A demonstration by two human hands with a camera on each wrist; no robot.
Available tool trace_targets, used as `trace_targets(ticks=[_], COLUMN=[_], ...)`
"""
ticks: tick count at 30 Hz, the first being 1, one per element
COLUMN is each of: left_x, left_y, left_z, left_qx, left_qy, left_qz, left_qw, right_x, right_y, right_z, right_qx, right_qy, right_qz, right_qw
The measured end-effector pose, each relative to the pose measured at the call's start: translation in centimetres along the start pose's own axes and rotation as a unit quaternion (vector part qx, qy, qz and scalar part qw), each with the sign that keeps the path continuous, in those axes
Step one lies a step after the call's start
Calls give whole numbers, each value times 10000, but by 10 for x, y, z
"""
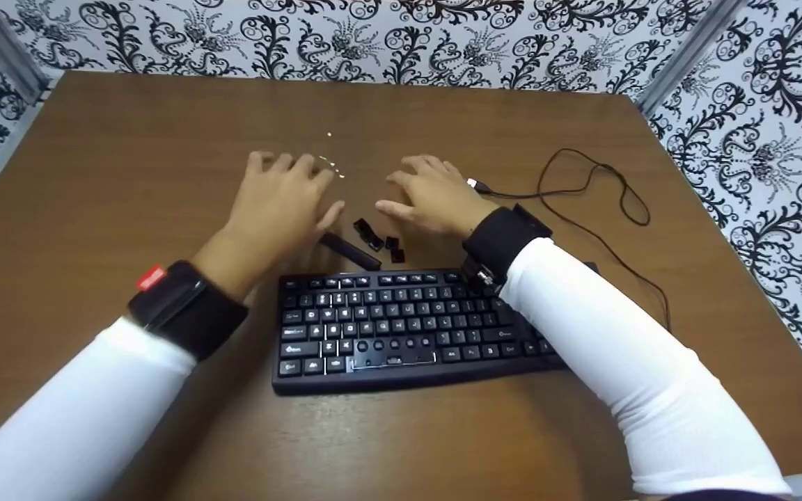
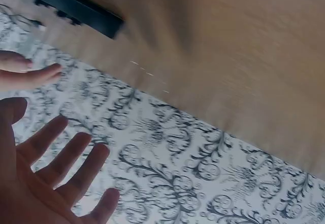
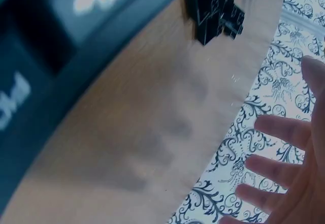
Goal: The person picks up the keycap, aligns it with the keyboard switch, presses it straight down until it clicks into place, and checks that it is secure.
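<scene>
My left hand (image 1: 279, 198) hovers over the table behind the keyboard, palm down with fingers spread and nothing held. To its right my right hand (image 1: 436, 195) is held the same way, its fingers loosely extended. The black keyboard (image 1: 387, 323) lies in front of both hands, and several keys are off around its space bar area. Between hands and keyboard lie a loose black space bar (image 1: 352, 252) and several small black keycaps (image 1: 369, 235). A row of tiny white pieces (image 1: 331, 165) sits beside the left fingertips.
A black cable (image 1: 585, 189) loops over the table's right side, its USB plug (image 1: 474, 185) close to the right hand. Patterned panels (image 1: 345, 42) stand along the back and sides of the brown table (image 1: 129, 139). Both wrists wear black bands (image 1: 189, 306).
</scene>
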State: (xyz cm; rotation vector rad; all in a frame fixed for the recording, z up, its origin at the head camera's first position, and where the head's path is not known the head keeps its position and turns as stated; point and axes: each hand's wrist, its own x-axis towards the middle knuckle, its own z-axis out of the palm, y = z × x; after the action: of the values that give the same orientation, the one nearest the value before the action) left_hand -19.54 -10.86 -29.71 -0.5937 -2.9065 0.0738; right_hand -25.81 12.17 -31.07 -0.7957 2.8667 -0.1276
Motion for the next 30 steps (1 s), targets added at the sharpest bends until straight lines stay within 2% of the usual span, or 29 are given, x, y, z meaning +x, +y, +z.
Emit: trace_targets(ticks=[7, 13, 17, 22, 26, 30], left_x=[-29, -42, -50, -59, -64, -69], left_y=[8, 16, 22, 34, 43, 48], left_z=[12, 19, 18, 18, 19, 20], left_qx=[-455, -879, -1153, -1461, -1511, -1542], left_qy=[11, -77, -397, -957, -1117, -1402], left_qz=[319, 618, 805, 838, 905, 803], left_qw=[9985, 9942, 9893, 9811, 9780, 9747], right_x=[-7, -18, -20, -19, -17, -16], right_y=[-14, -15, -15, -16, -16, -16], right_z=[7, 13, 13, 16, 18, 20], right_qx=[7, 110, -23, -51, -14, 70], right_qy=[-231, -516, -569, -619, -660, -599], right_qz=[-425, -630, -719, -846, -856, -981], right_qw=[9988, 9966, 9958, 9945, 9941, 9934])
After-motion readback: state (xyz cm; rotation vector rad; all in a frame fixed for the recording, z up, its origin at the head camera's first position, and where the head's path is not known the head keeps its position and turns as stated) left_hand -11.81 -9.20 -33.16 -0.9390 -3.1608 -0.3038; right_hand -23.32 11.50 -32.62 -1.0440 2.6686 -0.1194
